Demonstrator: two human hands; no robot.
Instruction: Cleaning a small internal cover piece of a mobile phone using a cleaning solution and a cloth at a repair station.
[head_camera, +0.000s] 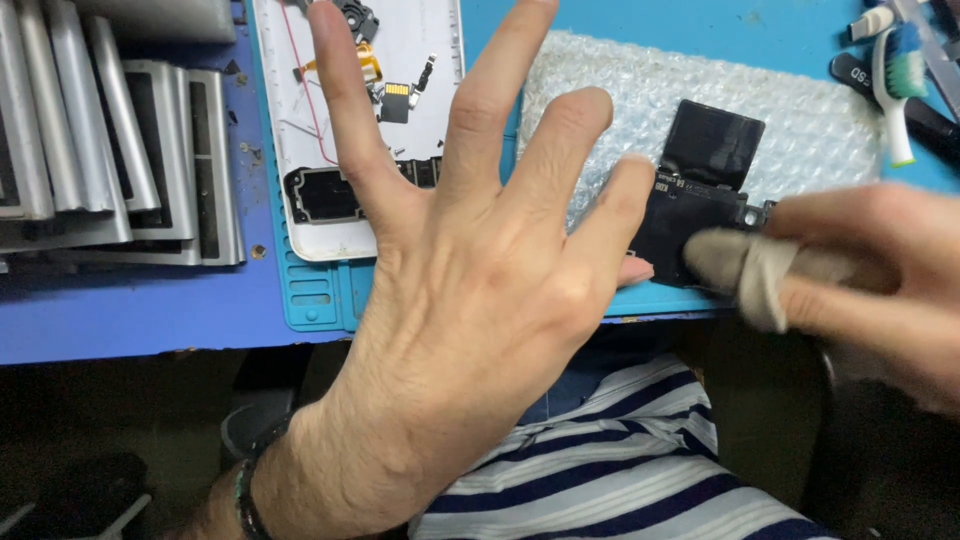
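Note:
My left hand (470, 250) is raised with its fingers spread wide, hovering over the blue mat (310, 295) and holding nothing; its thumb tip peeks out below near the mat's front edge. My right hand (870, 280), blurred, has a beige cloth (745, 265) wrapped over a finger and presses it against a black circuit board (690, 215). The board lies on a sheet of bubble wrap (690, 90), with a black square part (712, 143) folded up behind it.
An opened white device back shell (300, 120) with small parts and a red wire lies on the mat. A stack of grey metal frames (110, 140) fills the left. A toothbrush (897, 80) and tools lie at the far right. My striped shirt (620, 480) shows below the table edge.

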